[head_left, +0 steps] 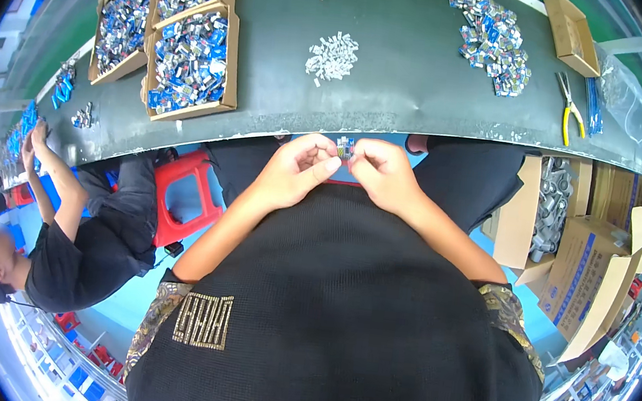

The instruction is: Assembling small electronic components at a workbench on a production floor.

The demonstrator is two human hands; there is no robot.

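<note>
Just in front of the table's near edge, my hands are close together over my lap. Between their fingertips is a small cluster of silver and blue parts (344, 148), too small to make out in detail. My left hand (297, 168) is closed with thumb and fingers curled at the cluster's left side. At its right side my right hand (386, 174) pinches, fingers bent inward. A loose pile of small white pieces (332, 58) lies on the dark green tabletop (397, 68) beyond my hands. Farther right spreads a heap of small blue and silver parts (498, 43).
Cardboard trays (232, 74) full of similar parts stand at left. Yellow-handled pliers (570, 109), blue strips (595, 108), a small carton (569, 31) and clear plastic (628, 96) lie at right. Below is a box of grey fittings (551, 209). A co-worker (87, 262) sits left near a red stool (188, 194).
</note>
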